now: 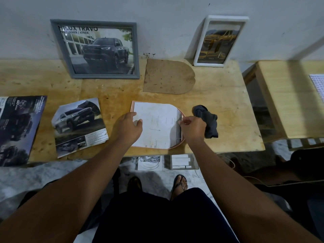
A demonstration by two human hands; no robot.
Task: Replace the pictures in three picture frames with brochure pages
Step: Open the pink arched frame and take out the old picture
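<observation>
Your wooden table (219, 106) is pale, stained and scuffed, and it stands against a marked white wall (166, 23); the pink arched frame (175, 146) lies flat at the table's near edge, and a white sheet (157, 127) lies inside it.

Your left hand (127, 127) rests on the frame's straight end with the thumb spread over the sheet; whether those bent fingers grip anything, I cannot tell. Your right hand (192, 128) pinches the sheet's edge at the frame's arched end.

Just right of the pink frame lies a crumpled grey cloth (207, 123); beyond the frame lies a brown arched backing board (168, 77), flat on the wood. Beyond and left of the frame a grey frame (105, 76) with a truck picture leans on the wall; beyond and right, a white frame (208, 20) leans there too. Left of the pink frame lies a cut brochure page (78, 127), and farther left an open brochure (15, 128) overhangs the table edge.

Well right of the pink frame stands a second wooden table (289, 99); below the pink frame you see a grey mottled floor (26, 176).
</observation>
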